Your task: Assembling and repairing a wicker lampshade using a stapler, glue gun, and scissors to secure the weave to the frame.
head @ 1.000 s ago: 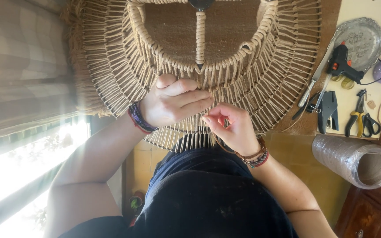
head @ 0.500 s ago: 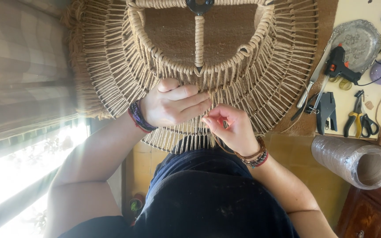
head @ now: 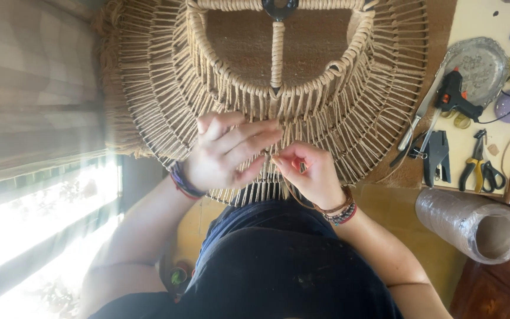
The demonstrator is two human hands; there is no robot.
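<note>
Head view: a large round frame wrapped in tan cord fills the upper middle, its rings and radial strands fanning out from 9 to 3 o'clock. The left hand lies flat on the lower rim, fingers stretched toward 3 o'clock, its grip loose and closed on nothing. The right hand, just beside it at 3 o'clock, has its grip pinched shut on a thin cord strand at the rim. On the counter at 2 o'clock lie a glue gun, a metal tray and pliers. A clear film roll sits at 4 o'clock.
</note>
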